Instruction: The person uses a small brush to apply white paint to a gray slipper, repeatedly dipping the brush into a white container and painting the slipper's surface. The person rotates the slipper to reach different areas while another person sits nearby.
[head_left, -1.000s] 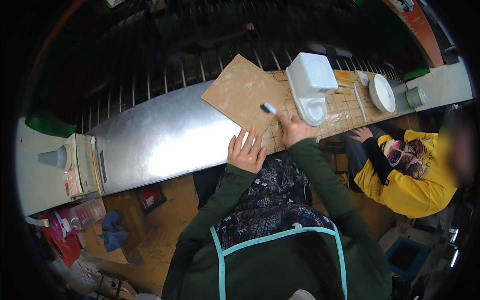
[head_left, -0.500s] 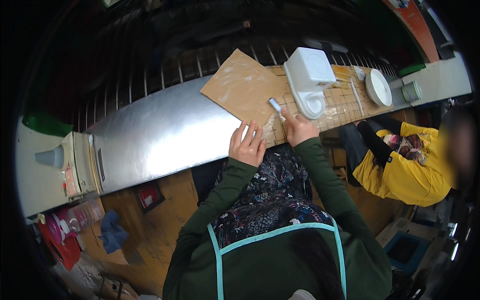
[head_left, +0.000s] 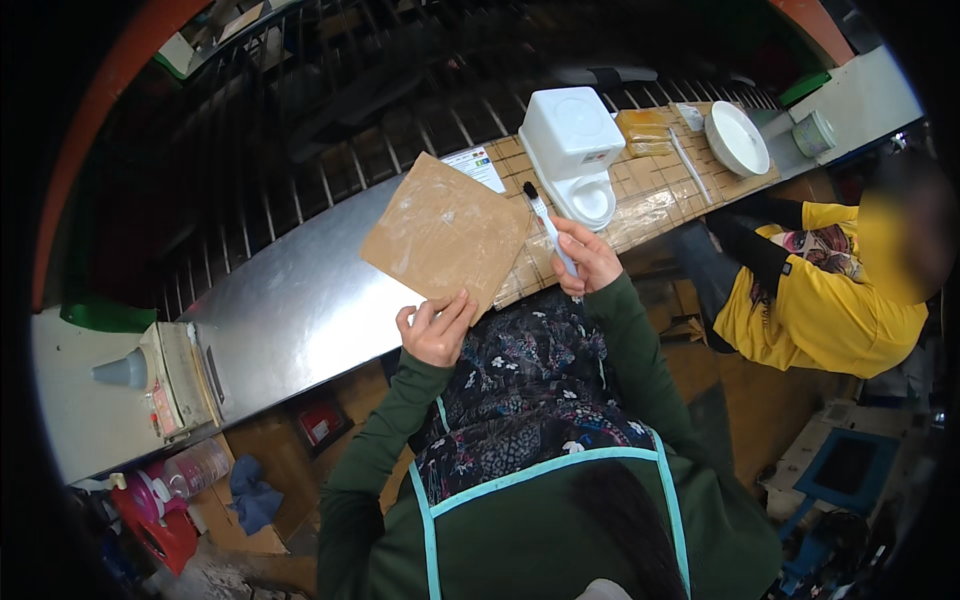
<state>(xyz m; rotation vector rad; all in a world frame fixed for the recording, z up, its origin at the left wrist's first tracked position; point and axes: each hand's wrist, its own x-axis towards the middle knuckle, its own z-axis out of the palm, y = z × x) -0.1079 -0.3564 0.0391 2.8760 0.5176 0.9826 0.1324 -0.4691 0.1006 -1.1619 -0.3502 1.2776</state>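
- We look down on a long metal surface [head_left: 290, 310] that runs along a barred railing, its right stretch covered with a taped tan sheet.
- We judge the work to be at an early or middle stage: the brown square board [head_left: 447, 232] lies tilted half on the metal, half on the tan sheet, its face looking smeared and glossy in places, though we cannot tell how much of it is coated.
- The left hand [head_left: 437, 328] pins the board's near corner, its grip flat with fingers spread on the edge rather than curled around anything.
- The right hand [head_left: 588, 255] has its grip closed around the pale handle of a small brush [head_left: 545, 222], whose dark bristles point up and away, clear of the board and just beside the white dispenser.
- The white box-shaped dispenser [head_left: 572, 140] stands on the tan sheet behind the brush; its round front well [head_left: 591, 201] looks white inside, and we cannot tell what it holds.
- A white bowl [head_left: 737, 139] sits further right, tipped toward us; it appears empty or filled with something white.
- A small pale-green pot [head_left: 814, 131] stands just beyond the bowl, its contents hidden.
- A seated person in a yellow top [head_left: 810, 300] is to the right.
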